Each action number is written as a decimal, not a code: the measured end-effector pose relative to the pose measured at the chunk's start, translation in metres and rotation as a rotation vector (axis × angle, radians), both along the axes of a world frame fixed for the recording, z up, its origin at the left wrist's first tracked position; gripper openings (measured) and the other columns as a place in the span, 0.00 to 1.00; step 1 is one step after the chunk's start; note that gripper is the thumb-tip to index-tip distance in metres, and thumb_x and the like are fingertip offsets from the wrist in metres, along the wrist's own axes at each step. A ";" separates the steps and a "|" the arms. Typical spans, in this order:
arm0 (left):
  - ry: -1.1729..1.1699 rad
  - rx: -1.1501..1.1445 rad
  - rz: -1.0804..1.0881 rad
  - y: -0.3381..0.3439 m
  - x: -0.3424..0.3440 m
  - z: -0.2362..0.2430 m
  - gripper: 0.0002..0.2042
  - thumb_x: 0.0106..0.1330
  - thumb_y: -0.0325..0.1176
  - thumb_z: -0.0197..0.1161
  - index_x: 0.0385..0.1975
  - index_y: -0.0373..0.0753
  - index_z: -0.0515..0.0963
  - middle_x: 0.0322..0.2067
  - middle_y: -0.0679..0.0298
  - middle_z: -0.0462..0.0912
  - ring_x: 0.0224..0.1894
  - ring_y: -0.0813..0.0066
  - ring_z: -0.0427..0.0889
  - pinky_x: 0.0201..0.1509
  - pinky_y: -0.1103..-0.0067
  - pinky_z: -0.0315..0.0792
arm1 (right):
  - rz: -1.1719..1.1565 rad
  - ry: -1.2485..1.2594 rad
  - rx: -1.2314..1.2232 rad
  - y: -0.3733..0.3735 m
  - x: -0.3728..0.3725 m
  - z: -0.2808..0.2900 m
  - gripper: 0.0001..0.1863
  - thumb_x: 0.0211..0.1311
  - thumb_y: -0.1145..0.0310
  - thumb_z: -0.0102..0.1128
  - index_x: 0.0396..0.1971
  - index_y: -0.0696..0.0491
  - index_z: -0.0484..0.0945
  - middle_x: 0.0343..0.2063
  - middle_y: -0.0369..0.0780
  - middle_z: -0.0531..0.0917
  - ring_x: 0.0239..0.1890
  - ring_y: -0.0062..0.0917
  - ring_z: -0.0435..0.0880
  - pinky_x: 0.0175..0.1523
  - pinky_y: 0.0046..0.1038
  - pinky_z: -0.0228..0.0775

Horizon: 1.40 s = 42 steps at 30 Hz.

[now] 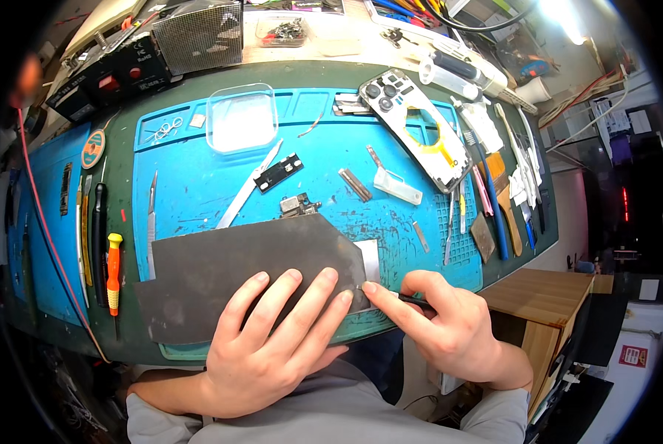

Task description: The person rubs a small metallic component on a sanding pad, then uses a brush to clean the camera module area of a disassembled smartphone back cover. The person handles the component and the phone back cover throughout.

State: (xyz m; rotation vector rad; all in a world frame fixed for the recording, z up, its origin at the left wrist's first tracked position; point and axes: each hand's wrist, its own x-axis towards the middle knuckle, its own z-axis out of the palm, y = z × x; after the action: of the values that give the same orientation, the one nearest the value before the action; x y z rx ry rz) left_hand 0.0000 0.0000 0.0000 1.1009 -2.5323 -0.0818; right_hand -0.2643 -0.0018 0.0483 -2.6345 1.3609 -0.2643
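Note:
A large dark grey sheet (228, 255) with a slanted right corner lies over the near part of the blue work mat (191, 163). My left hand (272, 348) is open on it, fingers spread and pressing flat. At the sheet's right edge, my right hand (450, 325) is closed around a thin dark-handled tool (414, 300). Its index finger reaches toward the sheet's edge, and the tool's tip is too small to make out. A pale flat piece (370, 259) sticks out from beneath the sheet there. Just beyond the sheet sits a small metal part (299, 206).
Farther back are a clear plastic box (242, 118), a black module (279, 172) and a white phone frame (416, 129). An orange-yellow screwdriver (114, 274) lies at left. Brushes and tweezers line the right side, near a wooden cabinet (542, 296).

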 end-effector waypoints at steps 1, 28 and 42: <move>-0.002 0.000 0.001 0.000 0.000 0.000 0.26 0.68 0.56 0.70 0.60 0.50 0.88 0.66 0.65 0.84 0.66 0.60 0.78 0.73 0.59 0.70 | 0.003 -0.009 -0.009 0.000 0.000 -0.002 0.29 0.58 0.74 0.72 0.63 0.46 0.87 0.39 0.34 0.79 0.29 0.18 0.82 0.30 0.23 0.77; -0.003 -0.004 0.000 -0.001 0.000 0.000 0.25 0.70 0.57 0.68 0.60 0.50 0.88 0.66 0.65 0.84 0.66 0.60 0.78 0.73 0.59 0.71 | 0.016 0.040 -0.102 0.002 -0.001 -0.005 0.28 0.55 0.72 0.73 0.60 0.45 0.89 0.40 0.32 0.79 0.27 0.15 0.80 0.28 0.20 0.74; -0.004 -0.004 0.006 0.000 0.000 0.001 0.24 0.71 0.57 0.67 0.59 0.50 0.88 0.65 0.65 0.84 0.66 0.60 0.78 0.72 0.59 0.71 | 0.018 0.019 -0.098 0.002 0.000 -0.006 0.29 0.55 0.73 0.73 0.61 0.47 0.89 0.40 0.33 0.80 0.27 0.15 0.80 0.28 0.21 0.74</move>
State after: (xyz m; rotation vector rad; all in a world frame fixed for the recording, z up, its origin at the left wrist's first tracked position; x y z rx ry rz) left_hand 0.0000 -0.0003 0.0006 1.1087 -2.5314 -0.0727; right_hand -0.2643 0.0004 0.0423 -2.7343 1.3635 -0.3121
